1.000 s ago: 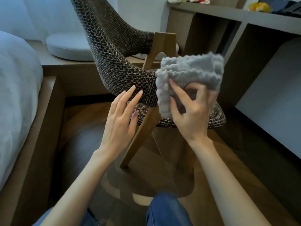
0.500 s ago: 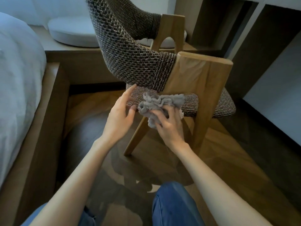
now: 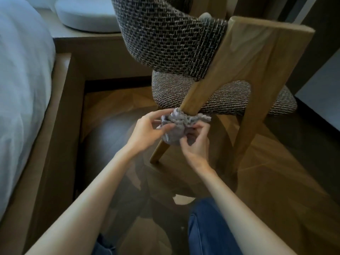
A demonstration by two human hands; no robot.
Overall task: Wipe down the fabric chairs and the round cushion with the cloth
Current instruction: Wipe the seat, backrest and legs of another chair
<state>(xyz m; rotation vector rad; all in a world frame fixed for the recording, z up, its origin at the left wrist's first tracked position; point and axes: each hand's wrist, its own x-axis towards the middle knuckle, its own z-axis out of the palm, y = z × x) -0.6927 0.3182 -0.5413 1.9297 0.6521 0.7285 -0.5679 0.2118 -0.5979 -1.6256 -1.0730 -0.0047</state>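
wooden floor [image 3: 276, 172], bed [image 3: 20, 74] at left, fabric chair [image 3: 165, 43] ahead.
bunched grey cloth [image 3: 175, 126] sits at the chair's near wooden leg [image 3: 192, 100], just under the seat. my left hand [image 3: 147, 130] pinches its left side, my right hand [image 3: 196, 144] grips it from below. round cushion [image 3: 86, 15] lies far left.

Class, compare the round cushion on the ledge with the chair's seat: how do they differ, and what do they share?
The round cushion is plain pale grey; the seat is dark-and-light woven fabric. The round cushion lies on the wooden ledge; the seat stands on wooden legs. The round cushion is far from the cloth; the seat is just above it. Both look padded, with rounded edges.
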